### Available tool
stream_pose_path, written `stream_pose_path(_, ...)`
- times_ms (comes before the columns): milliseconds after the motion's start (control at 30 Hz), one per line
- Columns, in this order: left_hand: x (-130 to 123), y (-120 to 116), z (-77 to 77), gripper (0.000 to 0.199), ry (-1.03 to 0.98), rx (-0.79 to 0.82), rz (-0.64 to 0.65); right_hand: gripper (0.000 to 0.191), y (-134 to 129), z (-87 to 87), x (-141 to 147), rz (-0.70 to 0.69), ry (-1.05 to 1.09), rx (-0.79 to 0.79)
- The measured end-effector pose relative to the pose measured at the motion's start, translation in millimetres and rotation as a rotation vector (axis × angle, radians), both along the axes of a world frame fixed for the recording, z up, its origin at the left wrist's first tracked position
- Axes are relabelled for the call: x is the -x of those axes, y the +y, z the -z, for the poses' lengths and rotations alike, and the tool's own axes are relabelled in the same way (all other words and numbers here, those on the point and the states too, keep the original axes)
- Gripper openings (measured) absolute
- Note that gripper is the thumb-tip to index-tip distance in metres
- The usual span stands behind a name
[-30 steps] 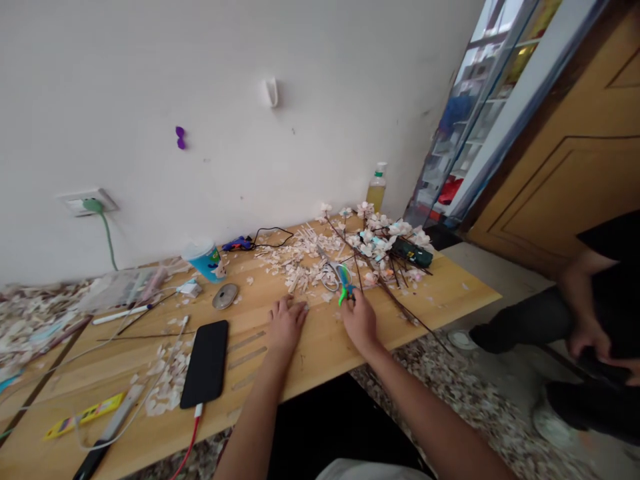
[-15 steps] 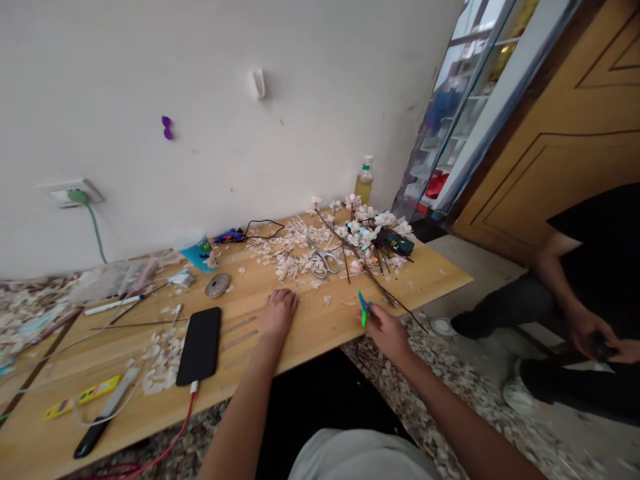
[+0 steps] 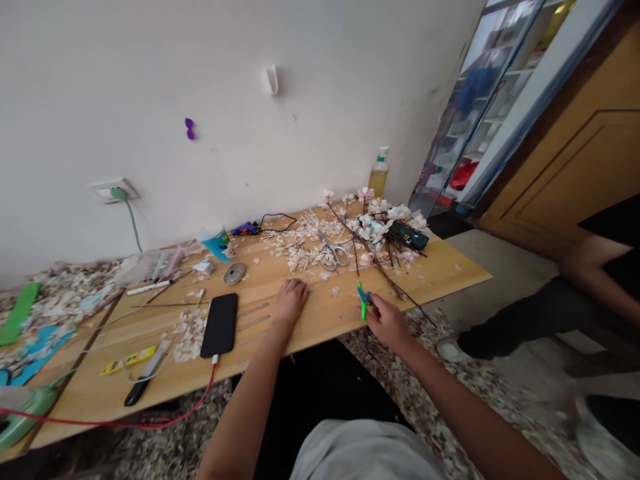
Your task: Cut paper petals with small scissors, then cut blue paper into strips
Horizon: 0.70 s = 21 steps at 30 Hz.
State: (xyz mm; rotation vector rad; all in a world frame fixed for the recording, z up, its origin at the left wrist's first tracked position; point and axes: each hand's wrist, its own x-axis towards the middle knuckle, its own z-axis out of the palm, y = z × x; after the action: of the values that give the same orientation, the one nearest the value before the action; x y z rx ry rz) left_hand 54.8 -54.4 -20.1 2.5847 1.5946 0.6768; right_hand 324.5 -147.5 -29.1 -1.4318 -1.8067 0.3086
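My left hand (image 3: 291, 300) rests palm down on the wooden table (image 3: 320, 313), fingers slightly bent, with nothing visible in it. Near the table's front edge, my right hand (image 3: 389, 322) grips a small blue and green tool (image 3: 364, 300). Two arms of this tool stand apart like an open V; its exact kind is unclear. Just beyond it lie brown branches with pale flowers (image 3: 373, 230). Metal scissors (image 3: 334, 255) lie among scattered pale petals or shavings (image 3: 300, 250), beyond my left hand. Left of that hand are thin flat strips (image 3: 254, 319) and a black phone (image 3: 220, 325).
A blue cup (image 3: 217, 245), a round metal disc (image 3: 235, 273) and a utility knife (image 3: 145, 377) occupy the left side. A red cable (image 3: 200, 402) runs off the front edge. At the back stands a bottle of yellow liquid (image 3: 379, 175). Another person's leg (image 3: 510, 310) is at right.
The view has turned left, bringing a green object and green and blue sheets into sight. The tool's arms in my right hand now appear turned differently. My left hand remains on the table.
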Motion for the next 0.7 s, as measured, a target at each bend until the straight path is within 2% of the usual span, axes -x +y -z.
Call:
stream_pose_path(33, -0.1, 0.1, -0.2, 0.025, 0.0, 0.002, 0.007, 0.023, 3.2, -1.2, 4.8, -0.024, 0.029, 0.003)
stream_pose_path(100, 0.1, 0.4, -0.3, 0.025, -0.005, 0.012, 0.018, 0.03, 13.3, -7.8, 17.1, -0.158, 0.035, -0.009)
stream_pose_path(200, 0.2, 0.5, 0.3, 0.025, -0.023, 0.042, 0.032, 0.04, 34.2, -19.7, 32.6, -0.43, -0.095, -0.014)
stream_pose_path(233, 0.0, 0.5, 0.6, 0.024, -0.029, 0.054, 0.038, 0.04, 40.4, -21.9, 34.1, -0.445, -0.147, 0.006)
stream_pose_path(300, -1.1, 0.4, 1.3, 0.024, -0.04, 0.078, 0.045, 0.032, 47.6, -23.0, 29.3, -0.38, -0.202, 0.058)
stream_pose_path(367, -2.8, 1.0, 1.7, 0.024, -0.052, 0.093, 0.038, 0.024, 47.4, -22.0, 17.0, -0.256, -0.206, 0.084)
stream_pose_path(467, -4.7, 3.4, 1.6, 0.023, -0.078, 0.1, 0.015, 0.024, 39.8, -19.9, -0.6, -0.113, -0.187, 0.089)
stream_pose_path(567, -2.5, 5.4, 0.8, 0.023, -0.115, 0.103, -0.007, 0.027, 35.9, -14.3, -1.8, -0.112, -0.166, 0.087)
stream_pose_path(700, 5.5, 4.4, -0.2, 0.017, -0.156, 0.106, 0.011, 0.044, 39.5, 0.1, 13.0, -0.189, -0.137, 0.052)
